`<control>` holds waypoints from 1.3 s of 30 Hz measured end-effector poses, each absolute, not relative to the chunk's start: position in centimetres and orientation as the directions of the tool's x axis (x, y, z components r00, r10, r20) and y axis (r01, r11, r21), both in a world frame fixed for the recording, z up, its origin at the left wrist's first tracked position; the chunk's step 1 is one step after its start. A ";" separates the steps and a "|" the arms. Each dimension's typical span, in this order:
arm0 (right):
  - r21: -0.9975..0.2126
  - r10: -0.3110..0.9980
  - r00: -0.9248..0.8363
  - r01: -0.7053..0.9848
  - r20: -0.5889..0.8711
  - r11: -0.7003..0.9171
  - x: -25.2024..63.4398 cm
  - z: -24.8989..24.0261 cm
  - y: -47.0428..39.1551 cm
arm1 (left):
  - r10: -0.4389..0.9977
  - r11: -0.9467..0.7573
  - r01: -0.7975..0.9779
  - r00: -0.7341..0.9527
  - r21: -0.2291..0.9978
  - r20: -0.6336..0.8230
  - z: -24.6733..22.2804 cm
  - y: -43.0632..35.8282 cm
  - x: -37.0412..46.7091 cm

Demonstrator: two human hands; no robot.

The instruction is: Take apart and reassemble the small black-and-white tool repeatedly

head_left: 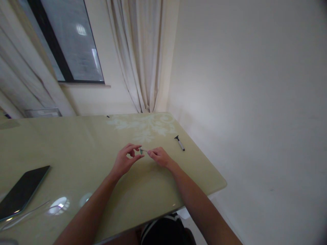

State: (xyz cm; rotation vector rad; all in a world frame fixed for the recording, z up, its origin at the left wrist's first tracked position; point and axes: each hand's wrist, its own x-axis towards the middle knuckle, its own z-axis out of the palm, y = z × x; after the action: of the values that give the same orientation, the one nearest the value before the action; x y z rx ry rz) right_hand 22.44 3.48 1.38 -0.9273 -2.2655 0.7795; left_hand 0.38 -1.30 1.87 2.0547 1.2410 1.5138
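Observation:
Over the tabletop, my left hand [125, 160] pinches the ends of a small dark-green razor head [141, 151] between thumb and fingers. My right hand [160, 157] is closed round a thin, pale razor handle [144, 150], whose far end meets the head. Whether head and handle are joined is too small to tell. To the right of my right hand, a second razor [180, 143] with a dark head and a grey handle lies on the table [153, 190].
A dark tablet-like slab [24, 190] lies at the left, with a pale cable [25, 215] near it. A small black piece [108, 116] is at the table's far edge. Curtains [140, 51] hang behind, and a white wall [245, 102] stands along the right.

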 end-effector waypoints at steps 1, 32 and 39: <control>-0.691 0.751 -0.600 0.419 0.277 0.590 22.4 1.3 3.5 | 0.780 -0.579 0.459 0.071 0.674 0.621 1.8 -1.3 0.4; -0.604 0.743 -0.607 0.490 0.281 0.629 22.8 1.5 3.4 | 0.834 -0.538 0.416 0.137 0.733 0.535 1.9 -1.4 0.3; -0.544 0.759 -0.595 0.557 0.267 0.628 23.2 1.8 3.3 | 0.844 -0.531 0.387 0.165 0.754 0.510 2.0 -1.4 0.3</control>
State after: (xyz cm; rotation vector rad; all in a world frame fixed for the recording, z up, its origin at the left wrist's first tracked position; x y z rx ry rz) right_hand 23.22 3.34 1.82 -1.0340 -2.3725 0.5659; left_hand 0.29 -1.44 2.04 1.9937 1.1639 1.3392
